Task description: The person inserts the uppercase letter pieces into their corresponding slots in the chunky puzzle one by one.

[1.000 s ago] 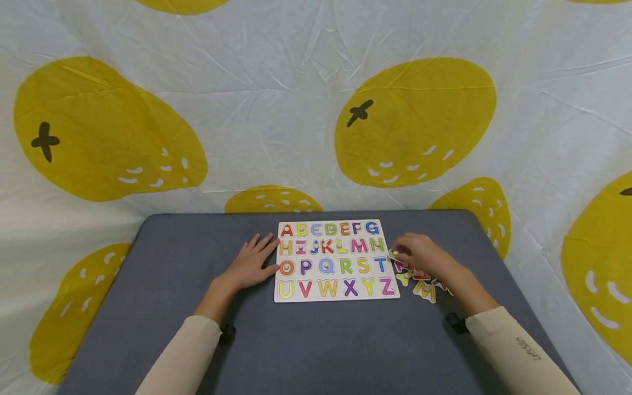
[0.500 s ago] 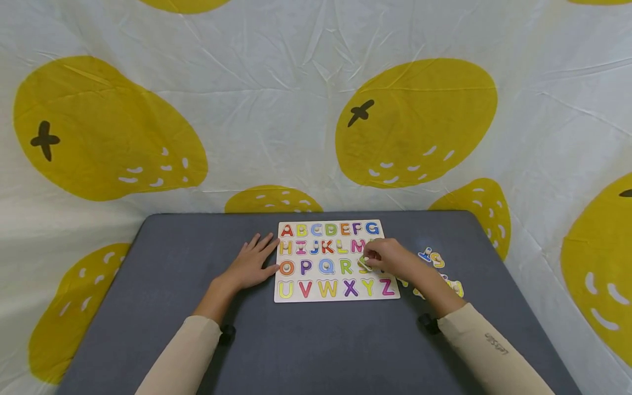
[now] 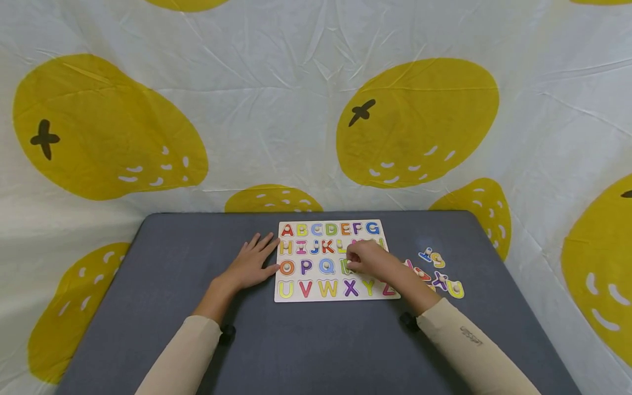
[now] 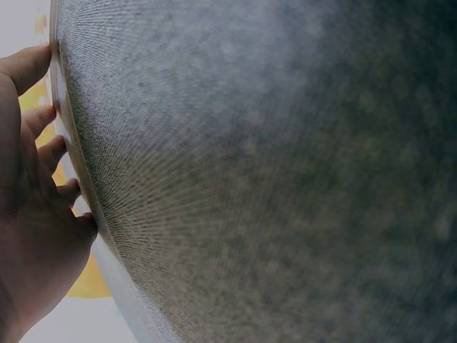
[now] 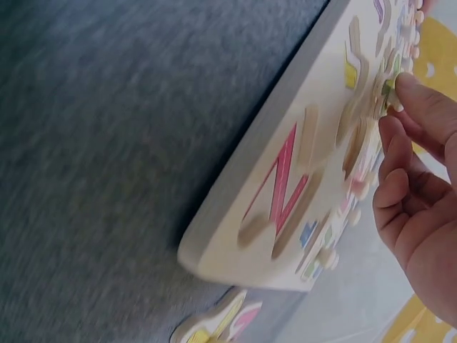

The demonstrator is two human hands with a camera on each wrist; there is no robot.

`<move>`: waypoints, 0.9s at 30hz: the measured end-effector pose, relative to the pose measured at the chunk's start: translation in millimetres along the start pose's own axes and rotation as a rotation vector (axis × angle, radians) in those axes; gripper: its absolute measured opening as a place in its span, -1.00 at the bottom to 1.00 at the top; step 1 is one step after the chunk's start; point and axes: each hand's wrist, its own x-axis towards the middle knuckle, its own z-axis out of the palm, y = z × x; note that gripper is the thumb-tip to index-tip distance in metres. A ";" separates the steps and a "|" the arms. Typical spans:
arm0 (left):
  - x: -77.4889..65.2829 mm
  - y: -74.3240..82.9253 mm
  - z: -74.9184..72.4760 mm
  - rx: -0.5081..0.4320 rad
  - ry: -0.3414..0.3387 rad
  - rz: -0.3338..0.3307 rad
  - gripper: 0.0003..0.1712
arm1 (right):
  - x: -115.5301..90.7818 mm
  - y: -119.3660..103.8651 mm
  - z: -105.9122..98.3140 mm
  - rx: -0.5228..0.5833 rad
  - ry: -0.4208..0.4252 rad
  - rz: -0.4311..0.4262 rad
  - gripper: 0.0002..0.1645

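Observation:
A wooden alphabet puzzle board [image 3: 316,299] lies on the table, its letters in rows from A to Z. My left hand [image 3: 250,263] rests flat at the board's left side, fingers spread, fingertips at the edge. Over the right half of the board, my right hand [image 3: 369,259] pinches a green letter piece [image 5: 388,87] by its knob between thumb and finger, right at the R spot. The hand covers most of that piece. In the right wrist view, the pink Z recess [image 5: 282,189] is bare, while knobbed pieces fill the farther rows.
Loose letter pieces lie right of the board: a blue one [image 3: 424,254], a yellow S [image 3: 436,260], a red one [image 3: 421,274], a purple X [image 3: 439,280] and a yellow U [image 3: 455,289]. The dark grey table [image 3: 316,351] meets a lemon-printed cloth [image 3: 276,137] behind.
My right hand has carried the green letter piece left from the loose pieces, past the S, to the R spot. My left hand has stayed in place.

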 end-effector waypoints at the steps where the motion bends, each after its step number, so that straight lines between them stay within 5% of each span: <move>1: -0.2 0.1 -0.1 0.000 0.003 0.002 -0.10 | 1.3 -0.8 1.4 -0.012 0.007 0.002 -0.78; 14: 0.3 -4.0 2.2 -0.015 0.006 0.002 -0.09 | 8.6 -6.7 15.6 -0.017 0.024 0.079 -0.75; 27: -2.5 0.6 -2.0 -0.023 0.009 0.008 -0.10 | -10.8 8.4 -0.1 0.017 0.080 0.020 -0.90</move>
